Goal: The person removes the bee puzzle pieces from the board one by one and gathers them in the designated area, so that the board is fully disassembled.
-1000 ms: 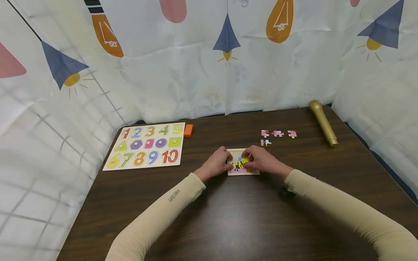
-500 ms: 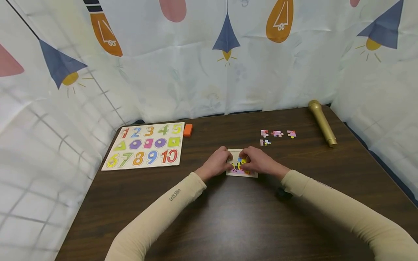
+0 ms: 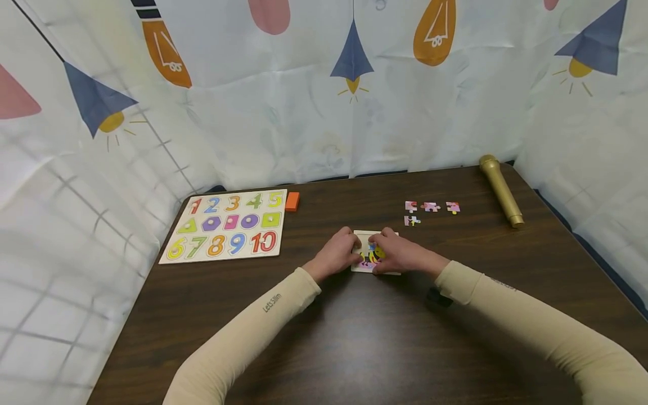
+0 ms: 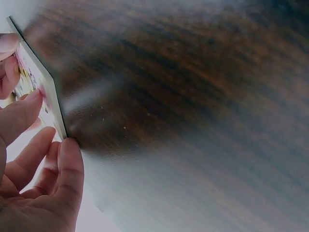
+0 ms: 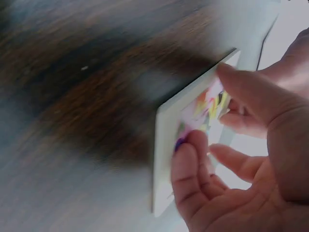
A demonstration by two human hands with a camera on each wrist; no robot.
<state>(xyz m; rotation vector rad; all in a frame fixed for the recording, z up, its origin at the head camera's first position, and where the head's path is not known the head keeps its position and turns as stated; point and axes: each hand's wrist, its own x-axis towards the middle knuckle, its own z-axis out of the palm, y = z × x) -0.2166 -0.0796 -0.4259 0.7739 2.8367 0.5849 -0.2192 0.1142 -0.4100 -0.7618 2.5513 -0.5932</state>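
A small wooden jigsaw board (image 3: 365, 233) with a yellow-and-black bee picture (image 3: 373, 255) lies between both hands. My left hand (image 3: 336, 254) holds its left side. In the left wrist view, the thumb (image 4: 30, 102) is on the picture and a finger meets the pale rim (image 4: 58, 112). My right hand (image 3: 406, 253) spans the right side, covering part of the bee. In the right wrist view, its thumb (image 5: 234, 79) sits at the rim and curled fingers (image 5: 186, 166) touch the picture beside a small purple patch (image 5: 179, 143).
Several loose pink jigsaw pieces (image 3: 430, 207) lie beyond the right hand. A gold microphone (image 3: 501, 191) rests at the back right. On the left are a number-and-shape puzzle board (image 3: 223, 225) and an orange block (image 3: 292, 201). A patterned curtain (image 3: 304, 112) surrounds the dark table (image 3: 344, 337).
The small board has turned slightly and shifted a little left. My right hand has moved slightly left, its thumb sliding from the picture toward the near rim. The left hand stays nearly still.
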